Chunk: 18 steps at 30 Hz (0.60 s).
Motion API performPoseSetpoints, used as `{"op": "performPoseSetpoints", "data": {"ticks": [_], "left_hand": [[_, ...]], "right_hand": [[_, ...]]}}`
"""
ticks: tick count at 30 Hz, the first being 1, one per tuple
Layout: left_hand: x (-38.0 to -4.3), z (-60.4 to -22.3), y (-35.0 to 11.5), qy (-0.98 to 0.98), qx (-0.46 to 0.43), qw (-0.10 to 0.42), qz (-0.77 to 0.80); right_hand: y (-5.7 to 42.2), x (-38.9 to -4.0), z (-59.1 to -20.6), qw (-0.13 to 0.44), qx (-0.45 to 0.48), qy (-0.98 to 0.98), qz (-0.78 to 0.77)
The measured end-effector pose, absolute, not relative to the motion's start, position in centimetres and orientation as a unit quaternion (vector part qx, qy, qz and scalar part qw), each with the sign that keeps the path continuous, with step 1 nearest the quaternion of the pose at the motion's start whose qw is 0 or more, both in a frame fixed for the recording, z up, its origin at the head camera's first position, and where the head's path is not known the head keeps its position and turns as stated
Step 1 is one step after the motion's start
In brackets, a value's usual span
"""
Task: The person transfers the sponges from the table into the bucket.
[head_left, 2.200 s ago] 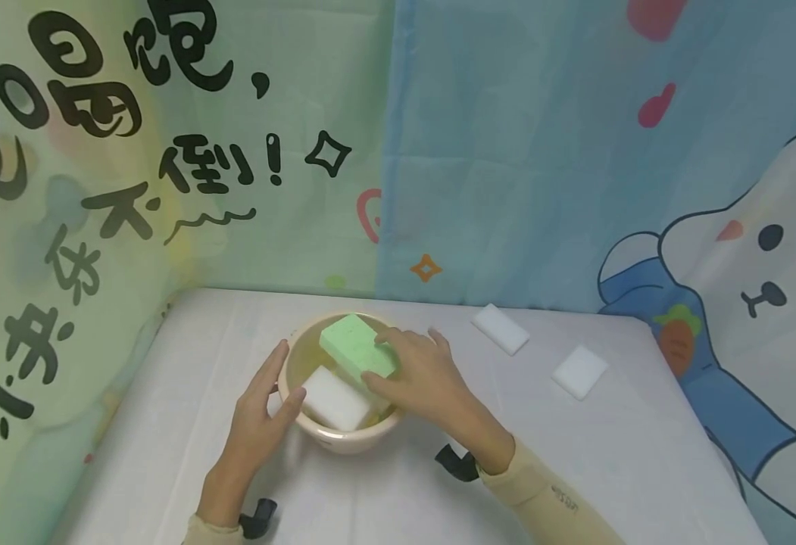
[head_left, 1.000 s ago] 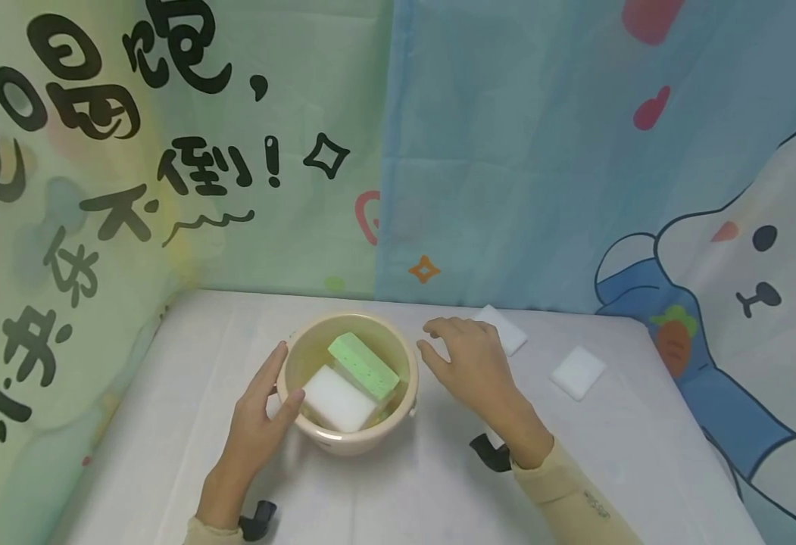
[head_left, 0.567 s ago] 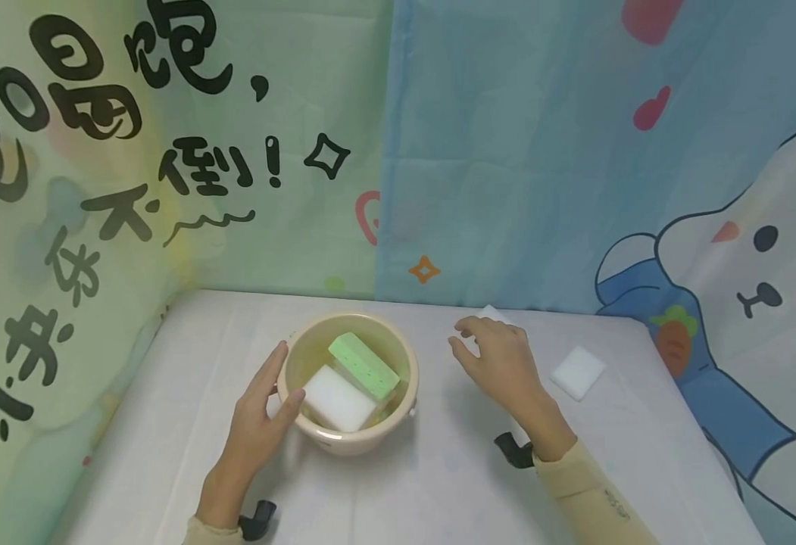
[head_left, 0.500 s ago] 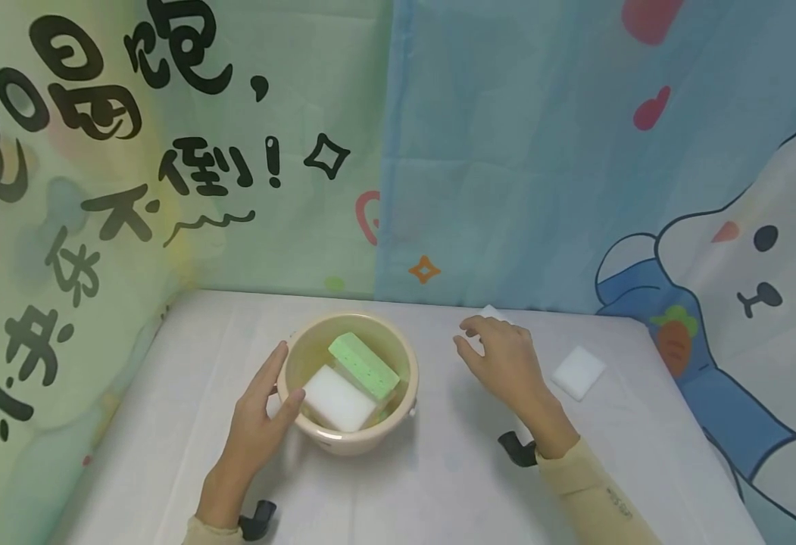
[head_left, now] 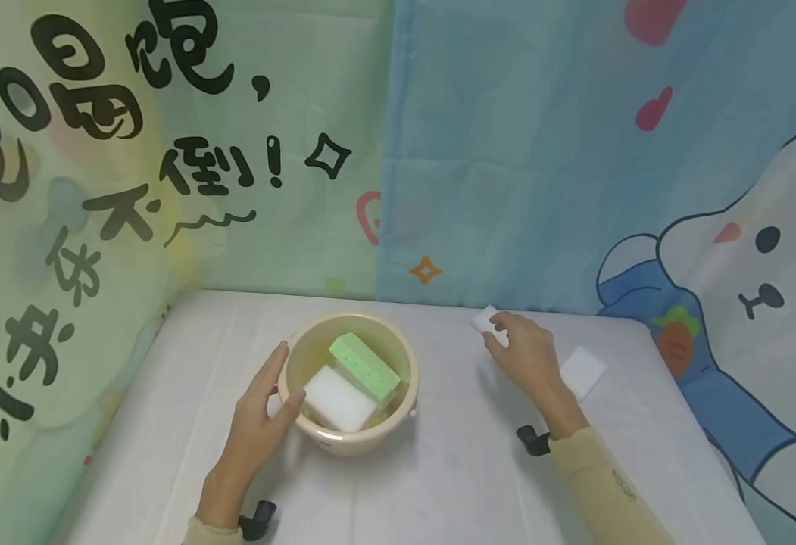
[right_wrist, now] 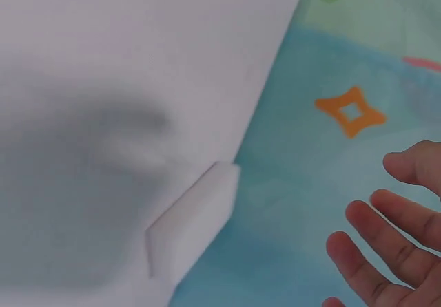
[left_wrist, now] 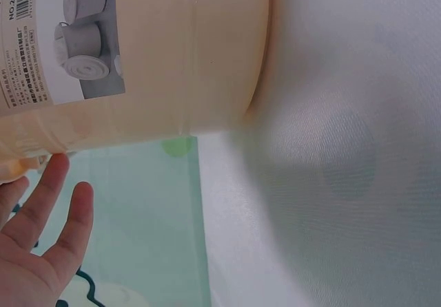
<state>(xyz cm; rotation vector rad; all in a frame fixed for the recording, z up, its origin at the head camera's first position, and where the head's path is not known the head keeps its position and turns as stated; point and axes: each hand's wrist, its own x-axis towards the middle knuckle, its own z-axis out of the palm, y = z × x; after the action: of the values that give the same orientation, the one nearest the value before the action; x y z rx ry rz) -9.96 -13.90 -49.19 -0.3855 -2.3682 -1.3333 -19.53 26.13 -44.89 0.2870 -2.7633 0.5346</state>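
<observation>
A cream plastic bucket stands upright on the white table. Inside it, a green sponge block lies beside a white sponge block. My left hand rests against the bucket's left side, thumb at the rim; in the left wrist view its fingers are extended, one tip at the bucket wall. My right hand hovers over a white sponge near the table's back edge and partly covers it in the head view. The right wrist view shows its fingers spread, holding nothing, apart from that sponge.
Another white sponge lies to the right, partly behind the right hand and wrist. Printed cloth hangs upright behind the table's back edge, and more hangs on the left. The bucket's side carries a paper label.
The right hand has let go of the green sponge, which now lies lower in the bucket, and has moved right to the far white sponge. The left hand stays at the bucket.
</observation>
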Motion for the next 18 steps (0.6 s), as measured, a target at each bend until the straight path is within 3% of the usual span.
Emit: {"op": "performPoseSetpoints", "data": {"ticks": [18], "left_hand": [[-10.0, -49.2, -14.0, -0.848, -0.137, 0.191, -0.475]], "right_hand": [[29.7, -22.6, -48.0, 0.105, 0.058, -0.97, 0.21]]}}
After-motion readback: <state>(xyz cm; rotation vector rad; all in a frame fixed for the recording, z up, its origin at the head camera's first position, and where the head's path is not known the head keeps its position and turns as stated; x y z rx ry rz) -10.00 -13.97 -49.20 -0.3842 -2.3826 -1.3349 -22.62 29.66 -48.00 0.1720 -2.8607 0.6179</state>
